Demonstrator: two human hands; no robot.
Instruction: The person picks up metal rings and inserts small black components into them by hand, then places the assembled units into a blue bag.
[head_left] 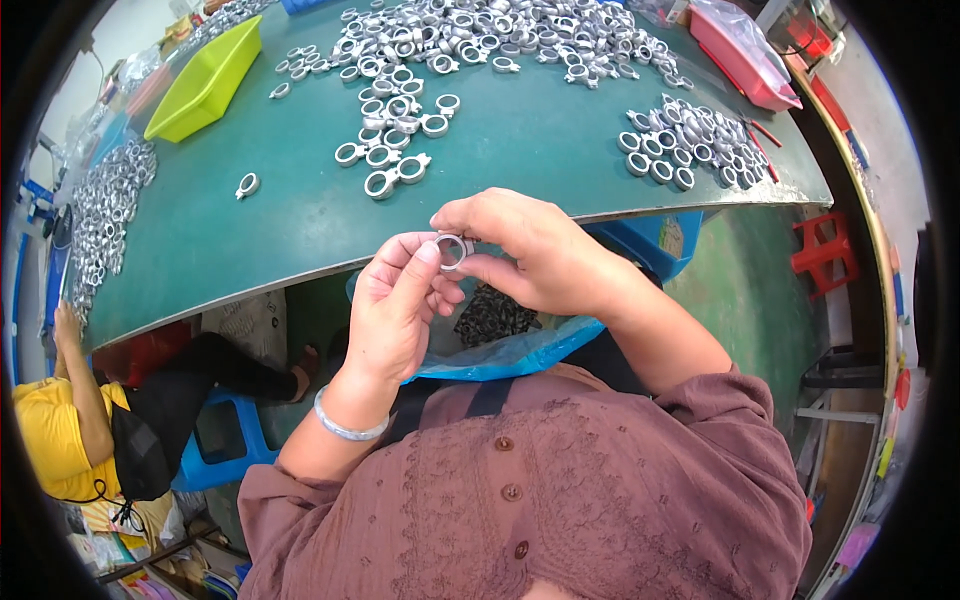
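In front of my chest, just off the near table edge, both hands hold a small silver metal ring clamp (464, 247) with a lug on its side. My left hand (395, 295) pinches it between thumb and fingers. My right hand (530, 245) grips its other side, thumb below and index finger above. Beneath them, a blue plastic-lined container (540, 350) holds many small dark parts (492, 318). Loose ring clamps (380, 183) lie on the green table (290, 215) just beyond my hands, and one single clamp (247, 186) sits off to the left.
A large heap of clamps (480, 35) covers the far middle. Another heap (690, 140) lies at right beside a red-handled tool (768, 135) and a red tray (740, 60). At left are a yellow-green tray (205, 85), more clamps (105, 215) and a seated person in yellow (60, 430).
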